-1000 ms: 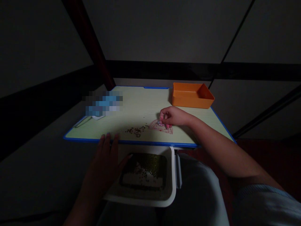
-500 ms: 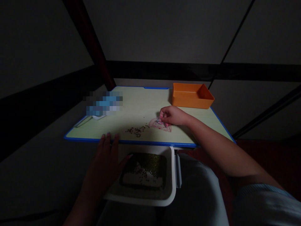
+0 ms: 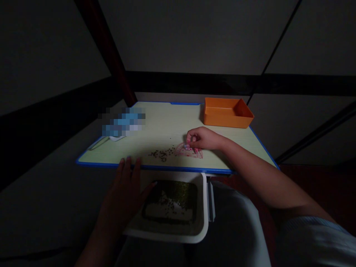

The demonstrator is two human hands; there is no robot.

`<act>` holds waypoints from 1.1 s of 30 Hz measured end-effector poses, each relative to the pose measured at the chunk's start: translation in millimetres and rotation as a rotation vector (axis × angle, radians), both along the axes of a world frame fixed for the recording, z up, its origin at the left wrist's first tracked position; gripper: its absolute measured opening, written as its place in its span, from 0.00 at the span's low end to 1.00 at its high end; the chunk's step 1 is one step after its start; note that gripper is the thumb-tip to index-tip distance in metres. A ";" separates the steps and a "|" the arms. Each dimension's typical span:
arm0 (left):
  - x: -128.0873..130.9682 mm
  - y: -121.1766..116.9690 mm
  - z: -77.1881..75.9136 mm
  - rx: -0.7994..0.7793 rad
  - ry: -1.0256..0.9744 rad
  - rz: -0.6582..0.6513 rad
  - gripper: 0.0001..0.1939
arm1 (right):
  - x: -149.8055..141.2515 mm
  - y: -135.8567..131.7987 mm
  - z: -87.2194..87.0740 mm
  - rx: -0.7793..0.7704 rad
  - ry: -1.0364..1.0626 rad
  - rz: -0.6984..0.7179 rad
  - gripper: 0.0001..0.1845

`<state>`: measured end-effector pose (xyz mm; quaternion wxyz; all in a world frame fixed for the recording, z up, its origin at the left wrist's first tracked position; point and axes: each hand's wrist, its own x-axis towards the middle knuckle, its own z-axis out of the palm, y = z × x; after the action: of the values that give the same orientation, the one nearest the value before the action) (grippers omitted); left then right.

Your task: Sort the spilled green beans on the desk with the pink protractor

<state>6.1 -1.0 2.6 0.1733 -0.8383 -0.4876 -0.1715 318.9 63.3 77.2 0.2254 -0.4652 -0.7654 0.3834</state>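
A see-through pink protractor (image 3: 191,152) lies against the tabletop with its curved side away from me. My right hand (image 3: 201,138) pinches it near its upper middle, fingers closed on it. Just left of it are several small dark beans (image 3: 162,153) scattered on the table. Below the table edge is a white plastic tub (image 3: 205,207), partly filled with small green beans (image 3: 182,193) and some dark ones. My left hand (image 3: 129,185) spreads over the tub's left side, its fingertips reaching the table's blue front edge, with nothing visible in its fingers.
An orange box (image 3: 226,121) stands at the table's back right. A pixelated blue and white item (image 3: 124,124) is at the left, with a thin cord (image 3: 98,143) beside it. The blue-edged table (image 3: 164,128) stands against a panelled wall (image 3: 191,40).
My right hand has moved slightly left and toward me, and the protractor has shifted with it. My left hand, the tub and the orange box stay about where they were.
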 end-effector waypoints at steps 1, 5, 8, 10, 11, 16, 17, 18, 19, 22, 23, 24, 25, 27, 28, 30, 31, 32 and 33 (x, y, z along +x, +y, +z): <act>-0.3 -0.3 -0.2 0.001 -0.003 -0.002 0.46 | -0.7 0.1 -0.5 0.009 -0.003 -0.002 0.03; -1.0 0.0 -1.0 -0.004 -0.013 -0.003 0.46 | -1.9 0.2 0.1 0.055 -0.030 -0.032 0.03; 0.2 1.2 -0.2 -0.014 -0.022 0.011 0.47 | -0.6 0.4 2.0 0.082 -0.053 -0.073 0.02; 1.1 1.6 0.8 -0.026 -0.021 0.016 0.47 | 0.5 0.7 3.0 0.095 -0.063 -0.097 0.02; 1.4 1.6 1.2 -0.031 -0.020 0.019 0.47 | 0.9 0.8 3.4 0.100 -0.067 -0.106 0.02; 1.3 0.6 1.5 -0.034 -0.018 0.024 0.47 | 0.4 0.9 4.1 0.111 -0.092 -0.139 0.01; 1.2 0.4 1.4 -0.026 -0.017 0.016 0.47 | 0.1 0.9 4.1 0.113 -0.094 -0.137 0.01; 1.1 0.2 1.4 -0.017 -0.015 0.009 0.47 | -0.3 0.9 4.0 0.117 -0.096 -0.137 0.01; 1.1 0.0 1.4 -0.011 -0.014 0.004 0.47 | -0.6 1.1 3.7 0.122 -0.097 -0.137 0.01; 1.1 -0.1 1.4 -0.012 -0.008 0.002 0.46 | -1.8 1.9 2.1 0.150 -0.102 -0.128 0.02; 1.2 0.1 1.3 -0.016 -0.007 0.004 0.46 | -2.4 2.3 1.4 0.158 -0.105 -0.125 0.02; 1.2 0.3 1.2 -0.021 -0.006 0.007 0.46 | -3.1 2.7 0.8 0.165 -0.110 -0.124 0.03; 1.1 0.7 0.9 -0.025 -0.006 0.009 0.47 | -3.9 3.1 0.2 0.172 -0.117 -0.127 0.03; 1.0 1.3 0.3 -0.026 -0.013 0.018 0.47 | -5.8 3.5 -0.5 0.194 -0.137 -0.148 0.03; 0.8 1.5 0.1 -0.022 -0.016 0.017 0.47 | -6.8 3.6 -0.5 0.208 -0.148 -0.162 0.04; 0.5 1.6 -0.1 -0.017 -0.019 0.007 0.46 | -8.4 3.4 0.3 0.230 -0.172 -0.189 0.04; 0.4 1.5 0.0 -0.017 -0.019 0.002 0.46 | -8.9 3.3 0.9 0.236 -0.186 -0.202 0.04; 0.4 1.4 0.0 -0.018 -0.020 0.000 0.46 | -9.0 3.1 1.6 0.240 -0.202 -0.215 0.04; 0.3 1.3 0.1 -0.021 -0.022 0.002 0.46 | -8.9 2.9 2.2 0.245 -0.221 -0.230 0.04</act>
<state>6.4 0.3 2.7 0.1593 -0.8377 -0.4920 -0.1756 310.0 66.3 79.4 0.2374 -0.5577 -0.7683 0.2058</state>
